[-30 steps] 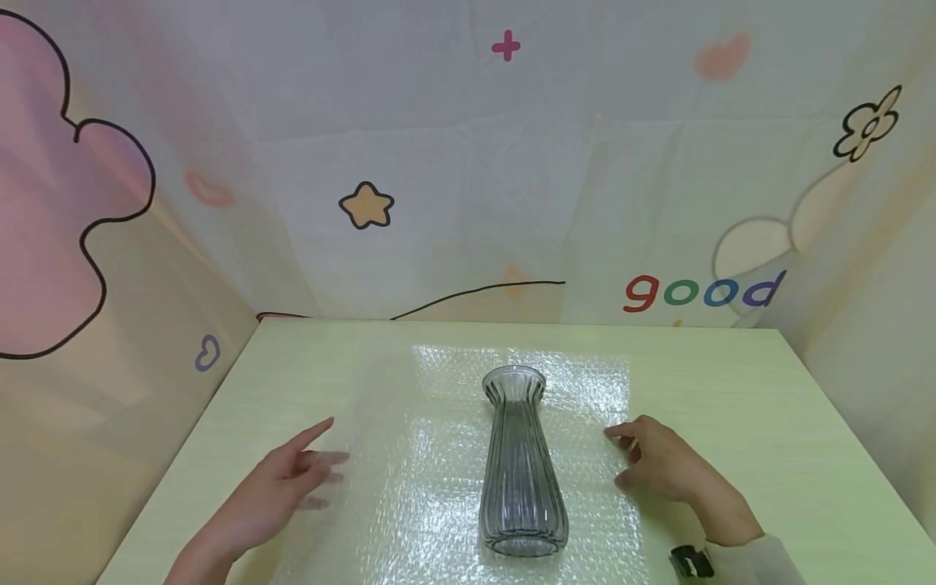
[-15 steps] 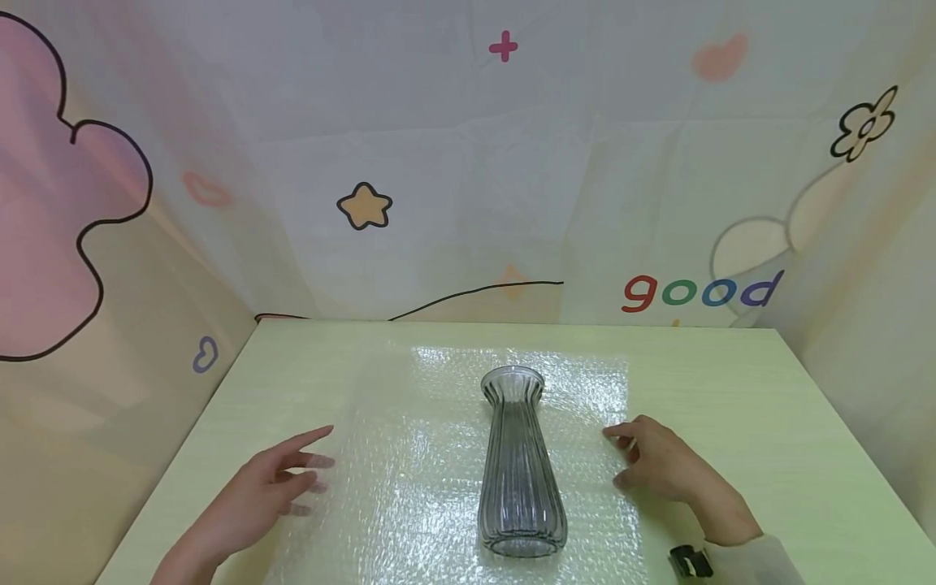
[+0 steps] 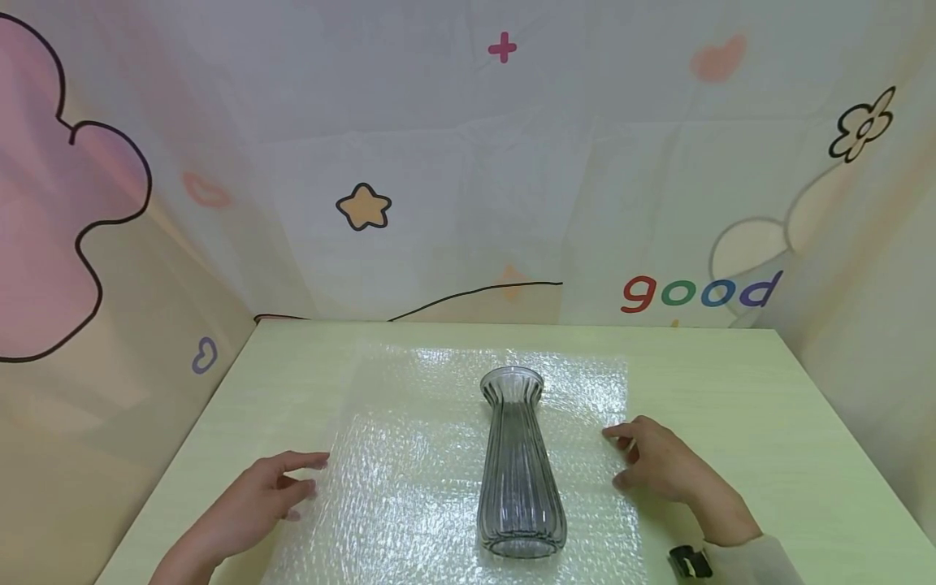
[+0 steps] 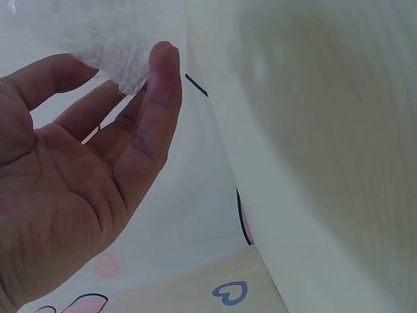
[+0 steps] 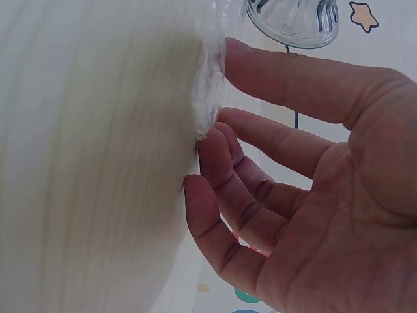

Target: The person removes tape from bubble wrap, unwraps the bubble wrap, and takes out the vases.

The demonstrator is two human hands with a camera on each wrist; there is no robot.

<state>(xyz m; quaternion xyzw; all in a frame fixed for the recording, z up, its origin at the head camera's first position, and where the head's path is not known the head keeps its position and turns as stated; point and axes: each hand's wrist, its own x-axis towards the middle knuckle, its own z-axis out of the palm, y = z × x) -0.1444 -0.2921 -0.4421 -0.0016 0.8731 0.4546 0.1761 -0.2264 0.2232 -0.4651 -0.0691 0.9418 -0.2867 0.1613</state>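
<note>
A sheet of clear bubble wrap [image 3: 409,455] lies spread over the pale table. On its right half lies a ribbed grey glass vase [image 3: 521,471], with its flared mouth away from me; part of the glass also shows in the right wrist view. My left hand [image 3: 252,504] is at the sheet's left edge, fingertips right at the film. In the left wrist view the wrap [image 4: 120,45] comes between spread thumb and fingers. At the right edge, my right hand [image 3: 669,463] touches the wrap [image 5: 212,78] with its thumb, the other fingers loosely bent beside the edge.
The pale table [image 3: 768,422] reaches back to a fabric backdrop [image 3: 453,162] printed with cartoon shapes. Fabric also hangs along both sides. A small black object [image 3: 691,561] sits by the right sleeve [image 3: 756,561].
My left hand has moved a little left and down, and its fingers have drawn closer together at the wrap's edge. My right hand and the vase have stayed in place.
</note>
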